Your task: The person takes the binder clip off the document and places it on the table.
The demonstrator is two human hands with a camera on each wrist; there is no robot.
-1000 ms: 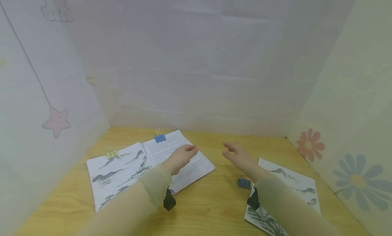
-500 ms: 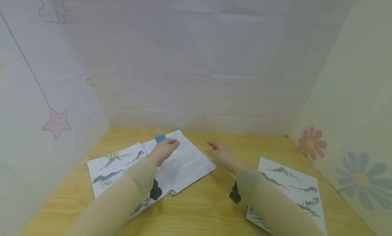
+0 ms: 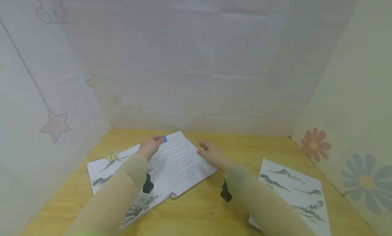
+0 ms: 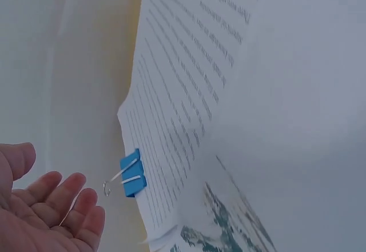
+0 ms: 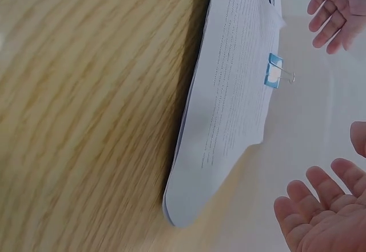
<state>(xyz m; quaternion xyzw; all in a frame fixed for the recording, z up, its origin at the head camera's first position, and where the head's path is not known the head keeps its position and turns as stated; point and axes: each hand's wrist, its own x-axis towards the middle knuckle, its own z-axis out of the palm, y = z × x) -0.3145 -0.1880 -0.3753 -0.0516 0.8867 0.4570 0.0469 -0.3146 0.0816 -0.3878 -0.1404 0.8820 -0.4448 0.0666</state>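
Both hands are apart, fingers loosely bent: left hand (image 3: 149, 147) at the blue binder clip (image 3: 164, 139), overlapping it in the head view, though the left wrist view shows a narrow gap between fingertips and its wire handle. Right hand (image 3: 213, 156) hovers just right of the printed pages (image 3: 180, 164), palm turned inward, fingers pointing toward the left hand.

Nearest: pale long sleeves (image 3: 107, 198) over both forearms, a small black piece (image 3: 148, 184) under each wrist. Wood-grain table (image 3: 196, 215), yellowish, streaky. On the right, white sheet (image 3: 294, 185) with grey-green ink mountains, flat, partly under the right forearm.

Left side: ink-landscape stack (image 3: 98, 164), several sheets thick, partly hidden by the left arm, overlapping the printed pages. Those are a thin multi-sheet stack, lines of small text, rounded near corner, slightly curved in the wrist views.

Far edges: blue clip bites the printed pages' far edge, wire handle sticking outward. Yellow clip (image 3: 112, 156) grips the ink stack's far edge, left of the left hand, handles up.

Behind: creased pale sheeting (image 3: 196, 76); pink star (image 3: 56, 123) on the left panel, red flower (image 3: 315, 144) and blue flower (image 3: 365, 183) on the right.
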